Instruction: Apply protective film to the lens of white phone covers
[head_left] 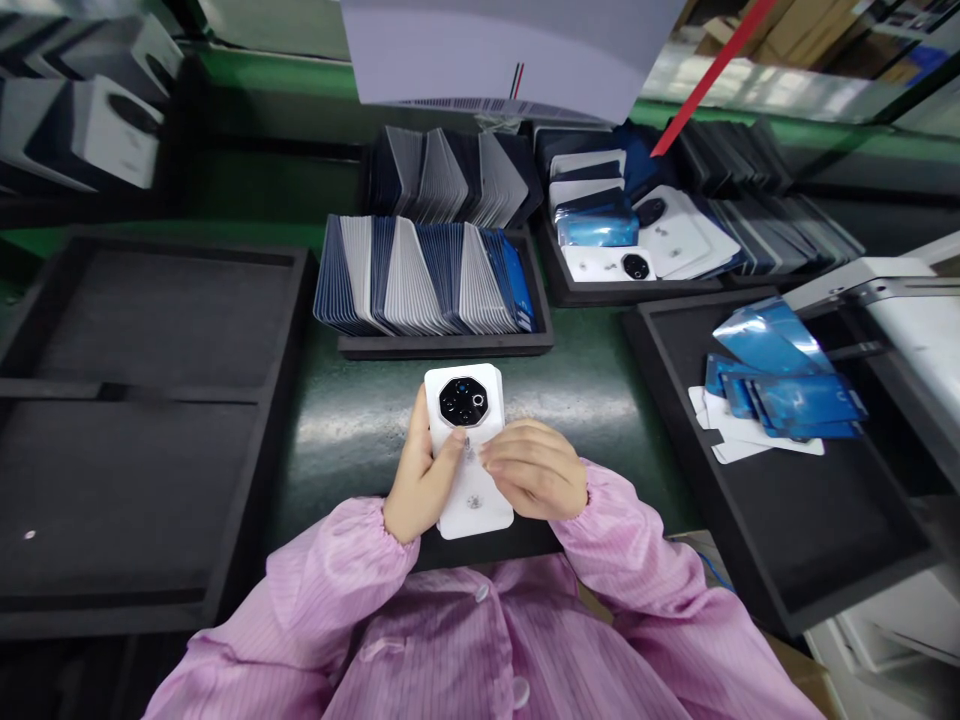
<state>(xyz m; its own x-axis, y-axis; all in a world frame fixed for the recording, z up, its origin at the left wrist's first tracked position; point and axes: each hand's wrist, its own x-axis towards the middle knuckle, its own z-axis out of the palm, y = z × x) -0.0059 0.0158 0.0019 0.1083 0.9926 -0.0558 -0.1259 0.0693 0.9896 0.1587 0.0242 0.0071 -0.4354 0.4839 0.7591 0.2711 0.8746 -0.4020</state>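
A: White phone back cover (469,450) held upright above the green mat (352,420), just in front of the near tray of stacked covers (435,280). Left hand (420,480) wrapped round the cover's left edge, thumb pressed to its face. Right hand (534,470) curled at the cover's right side, fingertips pinched together on something at mid-face, too small to tell.

B: Risks?

A: Could slip: smooth, glossy plastic, gripped only along one edge. Could smudge or scratch the dark octagonal camera window (463,400) just above the thumb. A hard pinch might crease any thin film.

B: Materials round the cover?

A: Right of it, shiny blue films (787,385) on white liners in a matte black tray (787,540). Left of it, soft-looking black foam trays (142,420), flat and rectangular.
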